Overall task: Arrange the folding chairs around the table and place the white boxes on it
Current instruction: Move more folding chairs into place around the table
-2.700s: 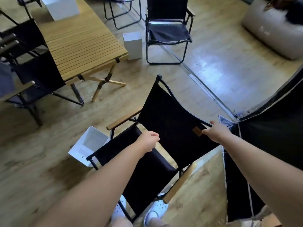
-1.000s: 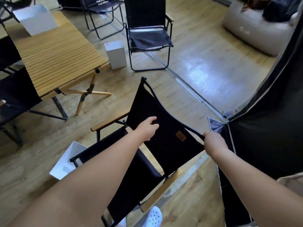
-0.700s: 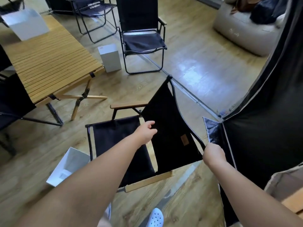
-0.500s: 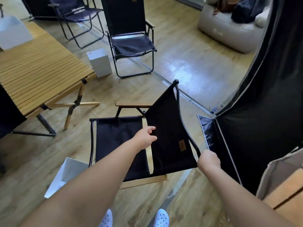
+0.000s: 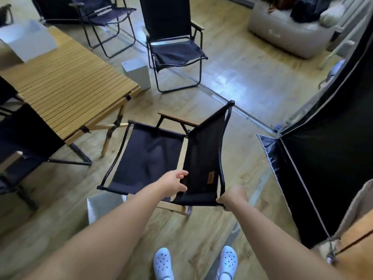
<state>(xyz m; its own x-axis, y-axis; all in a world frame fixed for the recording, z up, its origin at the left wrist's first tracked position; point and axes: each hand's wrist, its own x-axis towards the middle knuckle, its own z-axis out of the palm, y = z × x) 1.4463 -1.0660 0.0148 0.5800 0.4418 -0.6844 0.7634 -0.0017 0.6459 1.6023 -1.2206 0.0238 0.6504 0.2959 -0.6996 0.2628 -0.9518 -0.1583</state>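
Note:
I stand behind a black folding chair (image 5: pixel 149 158) with wooden armrests, its seat turned toward the slatted wooden table (image 5: pixel 70 93). My left hand (image 5: pixel 174 182) grips the near side edge of its fabric backrest. My right hand (image 5: pixel 233 196) grips the backrest's top corner at the frame. One white box (image 5: pixel 26 40) sits on the table's far end. Another white box (image 5: pixel 137 72) stands on the floor by the table's corner. A third white box (image 5: pixel 103 205) lies on the floor under my left forearm, partly hidden.
A black chair (image 5: pixel 175 47) stands beyond the floor box, another (image 5: pixel 105 17) behind it, and more chairs (image 5: pixel 24 138) line the table's left side. Black tent fabric (image 5: pixel 333 158) hangs close on my right. A grey cushion seat (image 5: pixel 282 31) lies far right.
The chair has swung round in my hands, so its seat now points at the table instead of at me. Both hands have kept hold of the backrest.

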